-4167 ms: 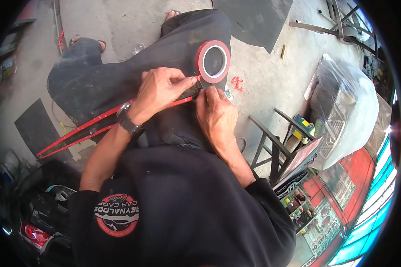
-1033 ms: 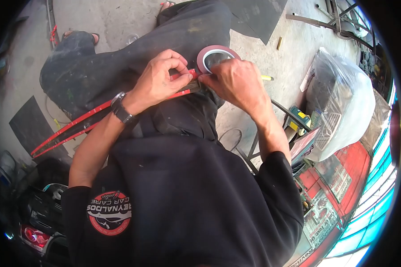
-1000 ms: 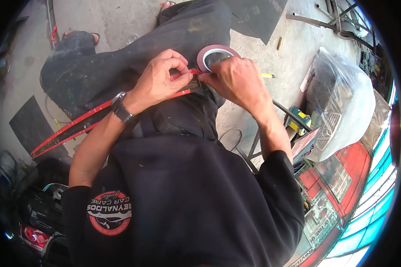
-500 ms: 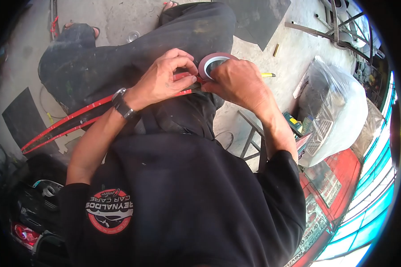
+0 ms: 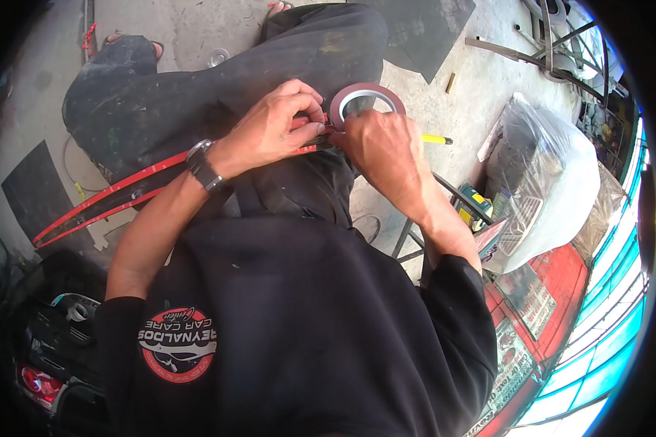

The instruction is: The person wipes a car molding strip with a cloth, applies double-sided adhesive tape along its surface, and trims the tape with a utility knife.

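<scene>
Upper centre: left hand (image 5: 273,132) pinches red tape (image 5: 326,117), probably light, limp, best held endwise; right hand (image 5: 388,154) clenches yellow-ended tool (image 5: 437,139).

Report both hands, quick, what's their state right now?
Left hand: curled at the red-edged strip; whether it grips cannot be told.
Right hand: closed, holding a yellow-ended tool beside the tape roll.

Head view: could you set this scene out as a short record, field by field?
Strip: long, dark, red along both edges
Tape roll: reddish, white inner ring, partly covered by right hand
Left hand: at the strip's end; wristwatch on wrist
Right hand: fingers bent; exact grip hidden
Yellow stick: protrudes beyond right hand
Floor: grey, dark sheet on it
</scene>
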Demonstrator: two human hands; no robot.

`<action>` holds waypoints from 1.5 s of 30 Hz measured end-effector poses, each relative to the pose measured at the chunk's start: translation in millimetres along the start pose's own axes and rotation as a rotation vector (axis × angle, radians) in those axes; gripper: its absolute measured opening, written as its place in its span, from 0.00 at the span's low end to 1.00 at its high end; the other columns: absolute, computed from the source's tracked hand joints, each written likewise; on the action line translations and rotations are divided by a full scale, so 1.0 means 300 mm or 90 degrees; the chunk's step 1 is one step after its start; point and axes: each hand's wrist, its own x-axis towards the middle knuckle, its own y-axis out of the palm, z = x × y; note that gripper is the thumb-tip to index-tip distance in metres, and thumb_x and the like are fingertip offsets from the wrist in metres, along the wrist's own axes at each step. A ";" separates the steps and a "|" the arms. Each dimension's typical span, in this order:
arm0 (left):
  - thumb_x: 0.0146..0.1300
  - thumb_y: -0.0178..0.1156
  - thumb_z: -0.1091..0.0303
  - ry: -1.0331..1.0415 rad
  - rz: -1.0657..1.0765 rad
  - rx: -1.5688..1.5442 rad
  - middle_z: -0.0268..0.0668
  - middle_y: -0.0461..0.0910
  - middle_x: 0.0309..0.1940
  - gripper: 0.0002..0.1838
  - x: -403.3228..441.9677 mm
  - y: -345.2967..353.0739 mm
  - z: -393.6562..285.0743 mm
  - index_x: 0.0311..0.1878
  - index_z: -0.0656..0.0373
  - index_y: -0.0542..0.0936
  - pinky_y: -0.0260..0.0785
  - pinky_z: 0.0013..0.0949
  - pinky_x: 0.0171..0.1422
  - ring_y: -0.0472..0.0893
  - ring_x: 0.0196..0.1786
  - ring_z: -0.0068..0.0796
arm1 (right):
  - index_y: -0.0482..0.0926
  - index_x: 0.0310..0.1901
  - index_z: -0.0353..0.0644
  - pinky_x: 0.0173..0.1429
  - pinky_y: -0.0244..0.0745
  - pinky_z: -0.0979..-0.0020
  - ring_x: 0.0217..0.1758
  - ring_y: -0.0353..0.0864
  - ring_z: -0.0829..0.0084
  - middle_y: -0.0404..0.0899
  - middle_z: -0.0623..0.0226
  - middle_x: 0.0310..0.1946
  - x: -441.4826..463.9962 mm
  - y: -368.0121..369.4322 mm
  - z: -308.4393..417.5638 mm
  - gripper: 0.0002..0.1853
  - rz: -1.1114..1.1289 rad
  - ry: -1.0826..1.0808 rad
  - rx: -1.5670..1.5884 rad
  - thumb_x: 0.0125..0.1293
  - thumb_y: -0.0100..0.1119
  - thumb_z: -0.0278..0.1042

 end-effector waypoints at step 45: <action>0.70 0.61 0.75 -0.071 0.002 -0.115 0.38 0.88 0.32 0.13 -0.014 0.006 0.021 0.57 0.63 0.77 0.75 0.32 0.44 0.84 0.34 0.25 | 0.89 0.31 0.46 0.33 0.80 0.61 0.28 0.88 0.62 0.84 0.62 0.22 0.065 -0.069 0.016 0.11 0.116 -0.070 -0.092 0.60 0.75 0.44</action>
